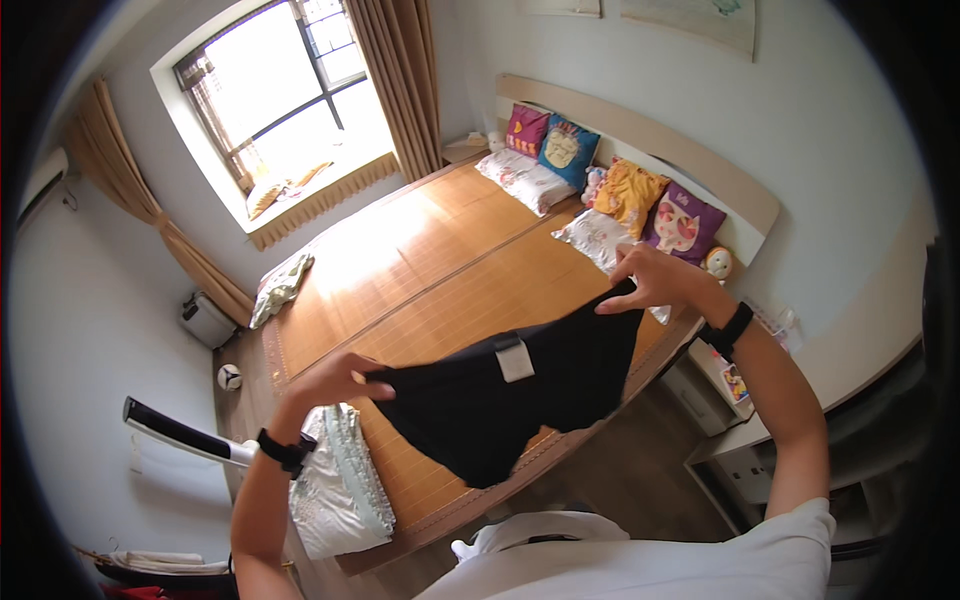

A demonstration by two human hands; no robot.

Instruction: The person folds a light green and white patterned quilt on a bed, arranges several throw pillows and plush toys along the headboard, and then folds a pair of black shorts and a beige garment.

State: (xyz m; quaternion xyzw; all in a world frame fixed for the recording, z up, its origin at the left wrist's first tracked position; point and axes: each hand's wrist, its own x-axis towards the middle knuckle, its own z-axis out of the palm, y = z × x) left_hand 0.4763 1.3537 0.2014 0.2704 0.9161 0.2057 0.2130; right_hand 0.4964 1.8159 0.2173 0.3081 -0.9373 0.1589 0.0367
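A pair of black shorts [520, 400] is stretched out in the air between my two hands, waistband up and legs hanging down. A white label shows at the middle of the waistband. My left hand [335, 383] pinches one end of the waistband. At the other end, held higher, my right hand [655, 280] grips the waistband between thumb and fingers. Behind and below the shorts lies a bed with a tan woven mat [430, 260]. Both wrists wear black bands.
Pillows and cushions [628, 195] line the headboard. Folded bedding [340, 490] sits at the near left bed corner, beside a black and white upright pole-like device [185, 430]. A crumpled green cloth [282, 290] lies at the far left edge. Right of the bed stands a white cabinet [700, 390].
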